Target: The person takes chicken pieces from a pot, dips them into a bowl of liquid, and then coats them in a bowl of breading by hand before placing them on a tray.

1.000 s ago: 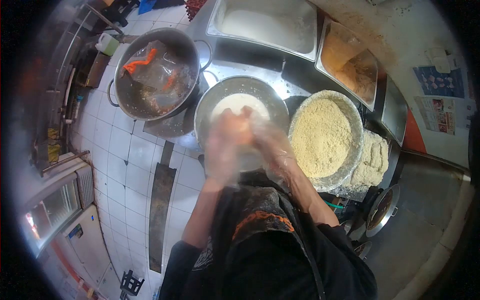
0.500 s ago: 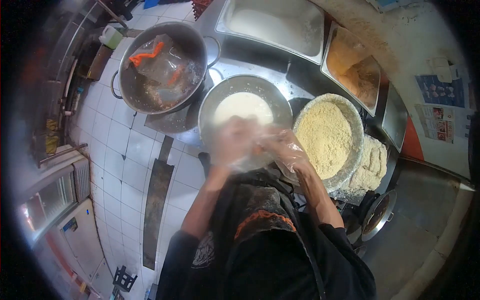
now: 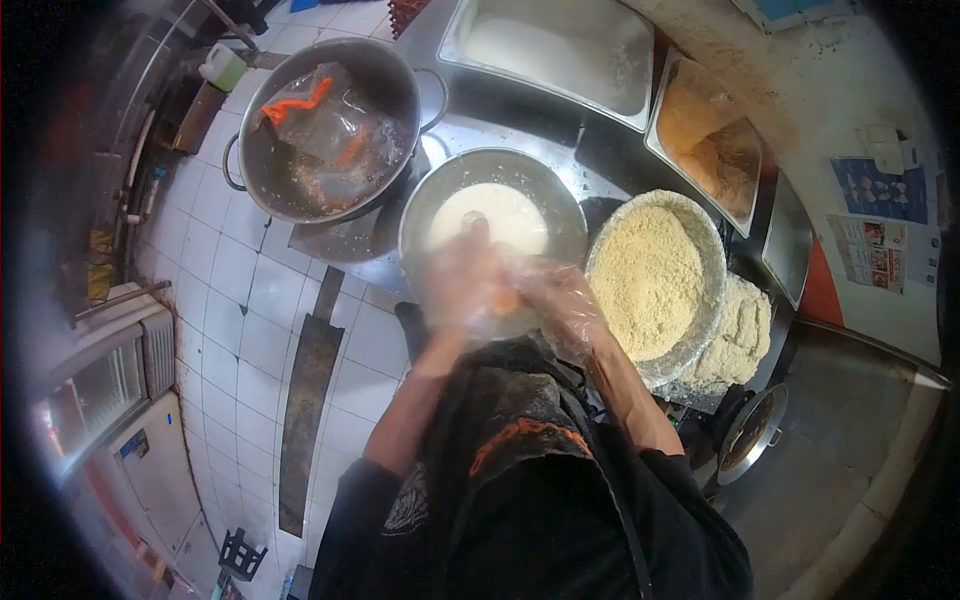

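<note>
Both hands are close together above the near side of a round metal bowl (image 3: 420, 215) with white liquid (image 3: 515, 215) in it. My left hand (image 3: 465, 280) is smeared by motion, its fingertips over the liquid. My right hand (image 3: 562, 300) wears a clear plastic glove, and its bent fingers close toward the left hand. Something small and orange shows blurred between the hands; what it is I cannot tell. Just right of my right hand stands a round tub (image 3: 716, 250) full of pale yellow crumbs (image 3: 648, 275).
A large pot (image 3: 400, 85) at the left holds a clear plastic bag (image 3: 320, 125) with orange parts. Behind are a metal pan of white powder (image 3: 550, 45) and a pan of orange-brown food (image 3: 705, 140). Crumb-coated pieces (image 3: 735, 330) lie right of the tub, near a round pan (image 3: 755, 435).
My left hand has shifted slightly, with fingertips now further over the white liquid. My right hand stays near it. The whole view has moved a little.
</note>
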`<state>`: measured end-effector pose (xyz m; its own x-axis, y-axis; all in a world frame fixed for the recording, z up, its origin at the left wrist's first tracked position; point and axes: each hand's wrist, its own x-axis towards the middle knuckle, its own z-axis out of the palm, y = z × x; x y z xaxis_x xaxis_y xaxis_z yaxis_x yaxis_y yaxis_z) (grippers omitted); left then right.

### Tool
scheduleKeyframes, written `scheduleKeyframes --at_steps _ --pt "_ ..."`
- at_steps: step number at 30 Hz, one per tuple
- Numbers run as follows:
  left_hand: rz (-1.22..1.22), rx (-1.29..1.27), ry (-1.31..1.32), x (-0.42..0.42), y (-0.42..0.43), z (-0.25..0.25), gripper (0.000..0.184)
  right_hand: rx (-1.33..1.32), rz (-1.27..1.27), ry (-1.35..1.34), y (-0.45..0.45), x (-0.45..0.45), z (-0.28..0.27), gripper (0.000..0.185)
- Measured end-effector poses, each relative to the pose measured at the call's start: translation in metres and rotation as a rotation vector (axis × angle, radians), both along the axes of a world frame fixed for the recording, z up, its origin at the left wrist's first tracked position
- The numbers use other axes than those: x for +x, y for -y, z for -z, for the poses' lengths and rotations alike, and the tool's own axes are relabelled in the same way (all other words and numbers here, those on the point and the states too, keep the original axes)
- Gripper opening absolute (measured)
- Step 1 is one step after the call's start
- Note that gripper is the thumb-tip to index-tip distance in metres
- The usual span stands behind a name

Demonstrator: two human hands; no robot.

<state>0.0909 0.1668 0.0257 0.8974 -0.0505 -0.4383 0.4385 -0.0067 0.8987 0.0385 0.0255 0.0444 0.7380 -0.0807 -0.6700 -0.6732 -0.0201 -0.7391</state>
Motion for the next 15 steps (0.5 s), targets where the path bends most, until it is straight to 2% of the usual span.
scheduleKeyframes --at_steps 2,4,6,7,8,10,11,13,14,15 --pt "0.05 0.062 0.006 0.002 -0.002 0.004 0.046 0.015 0.011 0.01 -0.001 0.0 0.003 0.036" --pt "0.1 0.124 0.012 0.005 -0.006 0.026 0.047 0.269 0.223 0.074 -0.004 -0.002 0.002 0.033" --pt "0.128 0.277 0.167 0.005 -0.012 0.073 0.047 0.25 0.257 0.073 -0.001 0.003 -0.009 0.032" --pt "0.126 0.278 0.165 0.005 -0.019 0.068 0.047 0.234 0.291 0.072 0.001 0.006 -0.015 0.031" --pt "0.072 0.248 0.309 0.005 -0.025 0.063 0.043 0.234 0.289 0.073 0.005 0.011 -0.019 0.031" --pt "0.035 0.256 0.568 0.0 -0.036 0.06 0.03 -0.13 0.096 0.179 0.013 0.023 -0.023 0.032" --pt "0.035 0.257 0.567 -0.001 -0.041 0.056 0.03 -0.13 0.097 0.178 0.015 0.032 -0.02 0.032" --pt "-0.203 -0.134 0.216 -0.002 -0.05 0.044 0.026 -0.499 -0.135 0.143 0.012 0.054 -0.009 0.033" --pt "-0.202 -0.133 0.218 0.0 -0.052 0.037 0.026 -0.684 -0.251 0.125 0.008 0.058 -0.003 0.034" --pt "-0.191 -0.089 0.198 0.001 -0.053 0.03 0.026 -0.684 -0.25 0.128 0.003 0.056 0.016 0.034"
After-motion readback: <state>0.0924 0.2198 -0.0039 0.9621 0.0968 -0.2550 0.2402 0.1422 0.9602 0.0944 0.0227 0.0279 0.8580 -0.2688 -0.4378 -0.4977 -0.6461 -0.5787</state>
